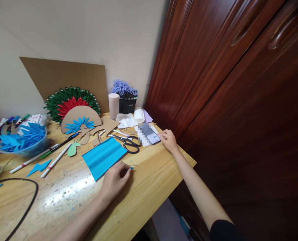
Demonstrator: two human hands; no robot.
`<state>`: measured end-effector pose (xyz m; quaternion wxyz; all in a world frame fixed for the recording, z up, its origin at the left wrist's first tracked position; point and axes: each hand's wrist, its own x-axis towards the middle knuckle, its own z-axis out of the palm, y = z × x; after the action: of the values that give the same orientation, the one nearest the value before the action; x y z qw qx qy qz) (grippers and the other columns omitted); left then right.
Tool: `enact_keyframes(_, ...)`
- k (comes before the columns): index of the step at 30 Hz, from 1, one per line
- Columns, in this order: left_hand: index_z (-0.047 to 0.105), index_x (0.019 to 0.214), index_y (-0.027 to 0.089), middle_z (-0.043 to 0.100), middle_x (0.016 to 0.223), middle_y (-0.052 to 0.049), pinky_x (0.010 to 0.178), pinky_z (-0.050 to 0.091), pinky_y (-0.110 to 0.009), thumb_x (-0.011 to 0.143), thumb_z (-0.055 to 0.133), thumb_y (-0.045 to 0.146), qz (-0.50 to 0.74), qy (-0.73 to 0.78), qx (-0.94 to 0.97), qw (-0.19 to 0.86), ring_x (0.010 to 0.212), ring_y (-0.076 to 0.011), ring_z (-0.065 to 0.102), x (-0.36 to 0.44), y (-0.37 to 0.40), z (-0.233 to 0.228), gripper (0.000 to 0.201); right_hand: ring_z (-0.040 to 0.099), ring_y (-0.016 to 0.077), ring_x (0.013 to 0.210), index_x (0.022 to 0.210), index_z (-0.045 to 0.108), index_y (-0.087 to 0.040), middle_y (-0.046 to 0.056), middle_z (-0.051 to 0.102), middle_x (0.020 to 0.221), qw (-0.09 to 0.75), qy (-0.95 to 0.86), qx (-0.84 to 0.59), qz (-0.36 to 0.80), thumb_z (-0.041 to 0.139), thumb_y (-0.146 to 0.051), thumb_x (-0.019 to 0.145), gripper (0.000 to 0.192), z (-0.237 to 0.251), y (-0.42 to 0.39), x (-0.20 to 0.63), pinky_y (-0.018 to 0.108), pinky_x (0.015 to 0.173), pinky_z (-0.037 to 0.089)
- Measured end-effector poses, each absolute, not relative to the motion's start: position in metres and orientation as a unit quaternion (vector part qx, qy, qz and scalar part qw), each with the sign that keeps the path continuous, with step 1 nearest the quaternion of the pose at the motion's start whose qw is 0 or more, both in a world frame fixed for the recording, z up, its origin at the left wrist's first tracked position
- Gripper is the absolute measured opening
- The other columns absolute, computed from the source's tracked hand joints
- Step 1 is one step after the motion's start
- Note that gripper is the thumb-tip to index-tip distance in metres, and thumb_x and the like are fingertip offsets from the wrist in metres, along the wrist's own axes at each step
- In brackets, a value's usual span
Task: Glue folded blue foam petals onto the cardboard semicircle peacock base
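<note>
Reaching right hand [168,140], left hand [116,176] curled

Well behind the right grip [169,142], a plain black sleeve [224,231] ends in a curved edge; between the two, the slim right forearm [195,187] is bare. Behind the left grip [114,179], the left forearm [88,211] is bare too.
</note>
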<state>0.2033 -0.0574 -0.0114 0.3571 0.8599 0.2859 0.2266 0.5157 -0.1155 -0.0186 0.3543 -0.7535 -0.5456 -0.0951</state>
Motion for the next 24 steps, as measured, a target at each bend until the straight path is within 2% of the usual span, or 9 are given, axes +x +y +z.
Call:
enact_keyframes(3,0.063,0.078,0.021,0.064,0.080,-0.003,0.068,0.043,-0.027,0.080,0.045,0.030,0.226,0.287,0.861,0.354,0.076,-0.0179,0.059,0.203,-0.058,-0.011,0.020,0.050,0.0197,0.087,0.092,0.067,-0.020,0.006,0.058,0.089,0.393,-0.524,-0.749,-0.097,0.039,-0.023,0.085,0.028,-0.018,-0.111,0.515,0.030,0.072,0.045)
enact_keyframes(9,0.063,0.077,0.021,0.064,0.079,-0.002,0.066,0.043,-0.027,0.079,0.046,0.028,0.228,0.292,0.859,0.354,0.074,-0.0175,0.058,0.203,-0.058,-0.010,0.019,0.048,0.0195,0.105,0.103,0.054,-0.019,0.006,0.059,0.106,0.400,-0.553,-0.730,-0.028,0.034,-0.017,0.083,0.028,-0.010,-0.087,0.517,0.034,0.089,0.038)
enact_keyframes(16,0.062,0.076,0.021,0.064,0.079,-0.003,0.065,0.042,-0.026,0.079,0.045,0.029,0.233,0.296,0.851,0.366,0.074,-0.0171,0.058,0.204,-0.058,-0.013,0.020,0.048,0.0216,0.107,0.098,0.047,-0.020,0.005,0.066,0.094,0.422,-0.566,-0.708,0.013,0.032,-0.013,0.079,0.025,-0.011,-0.050,0.520,0.037,0.089,0.037)
enact_keyframes(24,0.063,0.076,0.020,0.064,0.078,-0.003,0.065,0.042,-0.026,0.081,0.045,0.032,0.208,0.311,0.839,0.394,0.072,-0.0168,0.058,0.206,-0.056,-0.011,0.022,0.051,0.0204,0.109,0.094,0.046,-0.021,0.008,0.060,0.103,0.441,-0.571,-0.692,0.019,0.031,-0.013,0.080,0.022,-0.019,-0.044,0.526,0.039,0.092,0.038)
